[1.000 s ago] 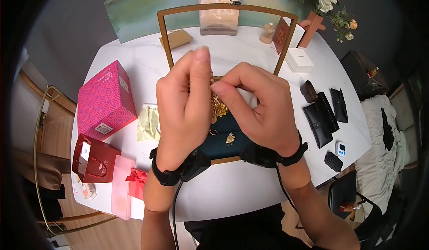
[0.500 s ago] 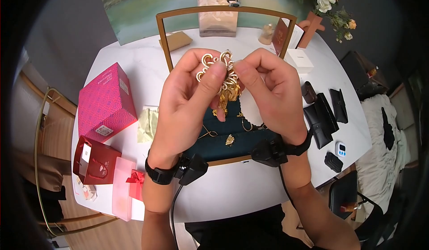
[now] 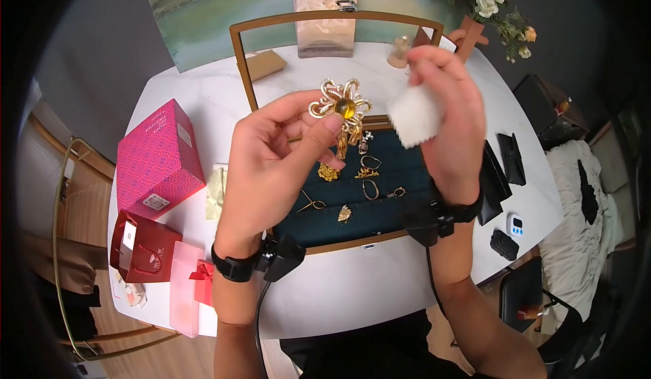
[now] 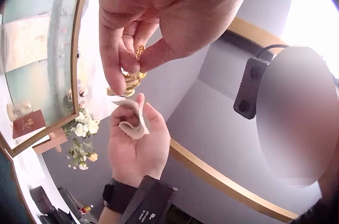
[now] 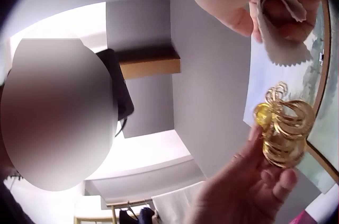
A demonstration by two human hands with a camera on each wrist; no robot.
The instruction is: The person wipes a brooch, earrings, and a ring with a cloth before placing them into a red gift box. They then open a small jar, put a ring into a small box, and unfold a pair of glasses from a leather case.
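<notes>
The left hand (image 3: 271, 155) pinches a gold flower-shaped ornament (image 3: 345, 108) with a yellow stone and sparkling looped petals, thumb on its lower edge. To its right, the raised right hand (image 3: 456, 121) holds a white cloth (image 3: 415, 114) with zigzag edges. Cloth and ornament are apart. In the right wrist view the cloth (image 5: 280, 44) curls against the fingers above the ornament (image 5: 286, 128). Below the hands, a dark green jewelry tray (image 3: 325, 228) in a wooden frame bears rings and gold pieces, its glass lid (image 3: 339, 14) standing up behind.
On the left of the white table (image 3: 319, 297) are a pink box (image 3: 156, 155), a red gift bag (image 3: 146, 250) and a pale pink box (image 3: 184, 291). Black pouches (image 3: 510, 158) and a small white device (image 3: 515, 224) lie right. A flower vase (image 3: 468, 36) stands at the back right.
The right hand has moved right, away from the ornament, with the cloth. The left hand has turned the ornament so its yellow stone shows. The view has shifted slightly.
</notes>
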